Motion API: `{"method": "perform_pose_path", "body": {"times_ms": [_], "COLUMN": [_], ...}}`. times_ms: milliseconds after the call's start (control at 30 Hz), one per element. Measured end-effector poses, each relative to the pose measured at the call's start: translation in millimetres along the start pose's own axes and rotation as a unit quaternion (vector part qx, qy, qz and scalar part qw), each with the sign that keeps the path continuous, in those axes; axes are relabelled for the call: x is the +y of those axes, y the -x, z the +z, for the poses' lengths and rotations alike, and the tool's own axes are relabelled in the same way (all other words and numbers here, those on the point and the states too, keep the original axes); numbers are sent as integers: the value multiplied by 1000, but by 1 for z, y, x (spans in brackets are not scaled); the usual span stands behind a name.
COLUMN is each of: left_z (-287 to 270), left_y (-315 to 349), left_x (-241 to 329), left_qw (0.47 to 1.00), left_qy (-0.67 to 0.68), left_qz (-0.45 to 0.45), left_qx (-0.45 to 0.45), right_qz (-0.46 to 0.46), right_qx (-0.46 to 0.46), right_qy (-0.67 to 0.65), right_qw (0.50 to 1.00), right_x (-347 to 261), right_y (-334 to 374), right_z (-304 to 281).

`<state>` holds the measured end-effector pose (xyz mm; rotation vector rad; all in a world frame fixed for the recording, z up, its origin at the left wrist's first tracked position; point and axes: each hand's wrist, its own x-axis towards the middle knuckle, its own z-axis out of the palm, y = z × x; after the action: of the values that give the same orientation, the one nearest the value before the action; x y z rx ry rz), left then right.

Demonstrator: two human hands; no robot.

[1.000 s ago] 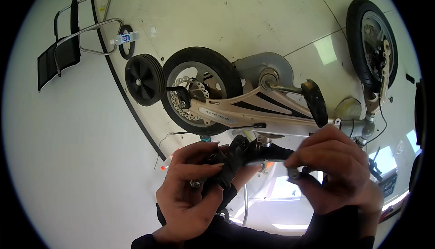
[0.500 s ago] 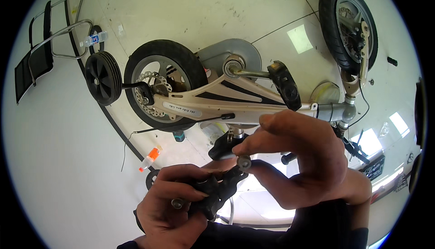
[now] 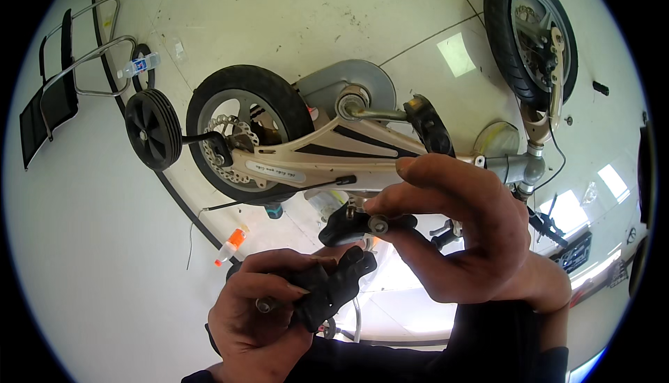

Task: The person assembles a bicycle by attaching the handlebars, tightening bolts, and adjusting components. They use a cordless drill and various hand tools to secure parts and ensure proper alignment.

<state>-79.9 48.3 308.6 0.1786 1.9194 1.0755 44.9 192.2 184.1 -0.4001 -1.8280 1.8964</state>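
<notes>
My left hand (image 3: 261, 310) grips a black brake caliper (image 3: 341, 278), its lobed end sticking out past the fingers toward the right. A bolt end (image 3: 265, 305) shows between the fingers of that hand. Above and to the right, my right hand (image 3: 463, 226) pinches a small metal bolt (image 3: 378, 225) between thumb and forefinger, its round head facing me. A gap separates this bolt from the caliper. Beyond both hands a beige child's bicycle (image 3: 324, 167) lies on the floor; my right hand hides part of its frame.
The rear wheel (image 3: 306, 108) with its brake disc and a training wheel (image 3: 152, 128) are at left, the front wheel (image 3: 498, 34) at upper right. A metal-framed chair (image 3: 59, 101), plastic bottles (image 3: 232, 246) and a black tool case (image 3: 573, 254) are on the floor.
My right hand has lifted the bolt up, away from the caliper's end. My left hand has tilted the caliper slightly and brought it a little lower. The whole view has shifted slightly.
</notes>
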Motion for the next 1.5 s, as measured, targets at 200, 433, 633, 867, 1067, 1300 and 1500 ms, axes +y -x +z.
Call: {"method": "perform_pose_path", "body": {"times_ms": [200,433,633,867,1067,1300,1500], "left_z": [6,-6,1,-9,-11,10,-4], "left_y": [-4,0,-1,12,20,1,11], "left_x": [4,-1,13,2,0,18,11], "left_qw": [996,998,970,958,958,947,958], "left_qy": [2,-48,-69,-49,-49,87,24], "left_qz": [-53,-26,-216,-262,-273,-304,-250], "left_qx": [66,-28,-82,-106,-77,-57,-141], "right_qz": [-43,-128,-147,-88,-86,-54,-34], "right_qx": [6,45,-9,-73,-62,-44,-41], "right_qy": [56,87,-8,-92,-109,-113,-98], "right_qw": [997,987,989,989,988,991,994], "right_x": [0,-2,-15,-11,-10,-11,-4], "right_y": [-6,-9,-7,-1,2,5,6], "right_z": [2,18,36,35,38,42,23]}}
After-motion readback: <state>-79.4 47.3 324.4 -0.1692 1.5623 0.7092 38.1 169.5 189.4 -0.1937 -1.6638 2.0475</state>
